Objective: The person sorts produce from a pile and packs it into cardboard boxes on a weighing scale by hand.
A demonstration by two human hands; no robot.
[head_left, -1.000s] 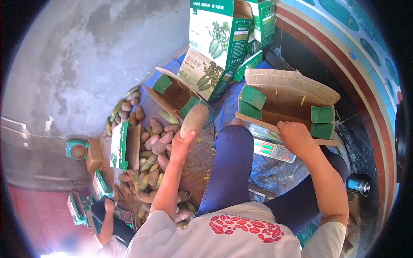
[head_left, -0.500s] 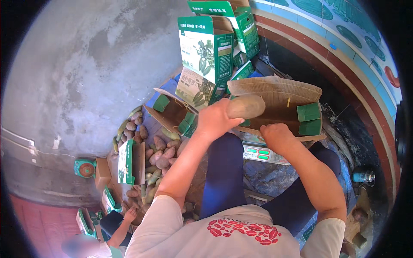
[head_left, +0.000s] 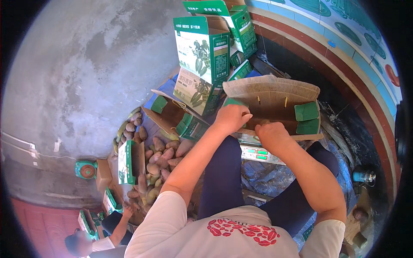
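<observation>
An open cardboard box (head_left: 275, 101) rests in front of me on a flat electronic scale (head_left: 260, 154), its brown back flap raised and green end flaps folded out. At its left end is my left hand (head_left: 232, 117), just below a green flap, fingers curled together; what they hold, if anything, is hidden. My right hand (head_left: 275, 135) is closed at the near rim, its fingers reaching inside. Beside those fingers shows a small brown rounded patch (head_left: 265, 122), perhaps the end of a radish; the hand covers most of it.
Stacked green-and-white cartons (head_left: 200, 49) stand ahead. Another open box (head_left: 172, 114) lies left of mine, beyond a heap of radish-like roots (head_left: 161, 161). At lower left, another person's arm (head_left: 120, 228) reaches toward the heap. A green jar-like object (head_left: 363, 176) lies right.
The thick tan radish in my left hand is out of that hand. My left hand has moved slightly right and down toward the box. The other person has shifted a little.
</observation>
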